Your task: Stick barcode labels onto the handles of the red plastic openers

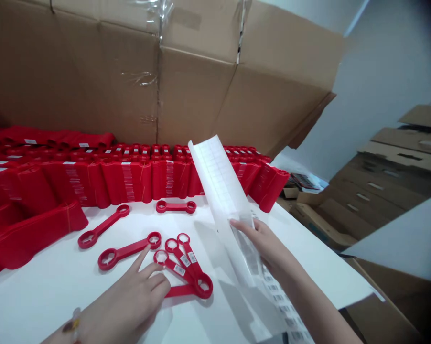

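Observation:
My left hand point(136, 291) is over the white table, its index finger stretched out to the ring end of a red plastic ring wrench point(129, 249). The other fingers bend loosely beside a fanned stack of red ring wrenches point(187, 270), several with barcode labels. My right hand point(260, 239) grips a curled sheet of white label paper point(222, 186) between thumb and fingers, raised at a slant above the table. Rows of barcode labels point(285, 308) show on its lower part beneath my right forearm. Two more red wrenches, one at the left point(104, 227) and one farther back point(176, 206), lie flat.
Bundles of red wrenches point(127, 181) stand in rows across the back of the table point(39, 301). Behind them leans a large cardboard box point(194, 86). Stacked cartons point(387, 177) stand at the right, and an open box point(380, 296) sits below the table's right edge.

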Demonstrator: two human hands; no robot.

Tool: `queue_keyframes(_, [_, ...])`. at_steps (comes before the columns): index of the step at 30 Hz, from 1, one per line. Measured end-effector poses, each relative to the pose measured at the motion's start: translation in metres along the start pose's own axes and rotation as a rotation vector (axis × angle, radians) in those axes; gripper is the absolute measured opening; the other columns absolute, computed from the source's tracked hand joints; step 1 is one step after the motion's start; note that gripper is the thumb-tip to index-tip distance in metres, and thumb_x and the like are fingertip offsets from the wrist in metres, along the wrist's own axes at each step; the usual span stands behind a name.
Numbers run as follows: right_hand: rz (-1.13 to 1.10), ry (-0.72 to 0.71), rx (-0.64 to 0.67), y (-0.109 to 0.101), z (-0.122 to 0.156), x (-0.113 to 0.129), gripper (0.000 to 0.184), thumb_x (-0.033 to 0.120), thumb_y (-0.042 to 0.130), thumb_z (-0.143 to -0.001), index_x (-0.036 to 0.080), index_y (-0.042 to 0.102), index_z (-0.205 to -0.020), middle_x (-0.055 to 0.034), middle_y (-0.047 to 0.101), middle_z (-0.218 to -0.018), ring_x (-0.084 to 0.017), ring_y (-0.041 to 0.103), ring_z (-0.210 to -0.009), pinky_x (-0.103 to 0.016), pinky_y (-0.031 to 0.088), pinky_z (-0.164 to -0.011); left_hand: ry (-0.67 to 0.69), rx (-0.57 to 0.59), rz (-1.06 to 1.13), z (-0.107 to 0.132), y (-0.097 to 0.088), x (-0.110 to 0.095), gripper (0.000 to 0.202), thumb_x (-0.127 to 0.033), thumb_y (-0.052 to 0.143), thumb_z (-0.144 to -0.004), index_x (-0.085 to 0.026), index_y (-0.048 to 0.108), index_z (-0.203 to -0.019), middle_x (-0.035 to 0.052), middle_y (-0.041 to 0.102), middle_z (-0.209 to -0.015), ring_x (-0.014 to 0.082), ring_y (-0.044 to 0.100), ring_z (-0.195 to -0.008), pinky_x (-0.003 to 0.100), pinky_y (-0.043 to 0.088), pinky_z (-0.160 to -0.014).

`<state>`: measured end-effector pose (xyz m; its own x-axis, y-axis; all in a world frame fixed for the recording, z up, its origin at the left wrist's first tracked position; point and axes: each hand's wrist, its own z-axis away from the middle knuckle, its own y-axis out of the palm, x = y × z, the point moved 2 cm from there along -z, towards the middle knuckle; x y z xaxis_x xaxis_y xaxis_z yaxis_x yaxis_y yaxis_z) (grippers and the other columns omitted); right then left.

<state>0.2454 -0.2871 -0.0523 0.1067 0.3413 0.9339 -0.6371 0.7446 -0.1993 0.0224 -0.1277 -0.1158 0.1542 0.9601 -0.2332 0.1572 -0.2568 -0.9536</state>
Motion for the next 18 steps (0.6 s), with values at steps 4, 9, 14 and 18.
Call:
queue_keyframes(4, [-0.259, 0.010, 0.060, 0.034, -0.009, 0.011, 0.041, 0.047, 0.067, -0.081, 0.016, 0.066, -0.108, -0.0067, 0.072, -0.083, -0.020, 0.067, -0.069, -0.028, 0.052, -0.062, -0.047, 0.213, 0.144, 0.000, -0.011, 0.000, 0.013, -0.019, 0.063, -0.085, -0.021, 0.064, -0.097, 0.0042, 0.068, -0.106, 0.0254, 0.060, -0.111, 0.058, 0.027, -0.116])
queue_keyframes(9, [-0.307, -0.078, 0.242, 0.078, -0.017, 0.024, 0.037, 0.050, 0.067, -0.082, 0.014, 0.067, -0.091, -0.0028, 0.066, -0.068, -0.012, 0.056, -0.054, -0.022, 0.046, -0.055, -0.272, -0.020, 0.700, -0.012, -0.042, 0.036, 0.045, -0.047, 0.057, -0.093, -0.030, 0.049, -0.134, 0.0077, 0.051, -0.143, 0.0264, 0.047, -0.134, 0.046, 0.041, -0.112])
queue_keyframes(14, [-0.209, -0.076, 0.568, 0.113, -0.019, 0.038, 0.040, 0.047, 0.075, -0.080, 0.012, 0.068, -0.099, -0.0053, 0.070, -0.083, -0.013, 0.064, -0.072, -0.021, 0.049, -0.064, -0.146, -0.576, 1.347, -0.041, -0.111, 0.077, 0.078, -0.065, 0.057, -0.087, -0.017, 0.039, -0.146, 0.0207, 0.048, -0.145, 0.0336, 0.052, -0.130, 0.051, 0.042, -0.110])
queue_keyframes(18, [-0.131, -0.107, 0.743, 0.128, -0.019, 0.052, 0.046, 0.043, 0.075, -0.081, 0.014, 0.065, -0.115, -0.0072, 0.072, -0.092, -0.017, 0.068, -0.079, -0.026, 0.053, -0.073, -0.215, -0.743, 1.429, -0.052, -0.145, 0.081, 0.056, -0.050, 0.062, -0.091, -0.012, 0.058, -0.131, 0.0172, 0.057, -0.137, 0.0273, 0.058, -0.123, 0.035, 0.051, -0.100])
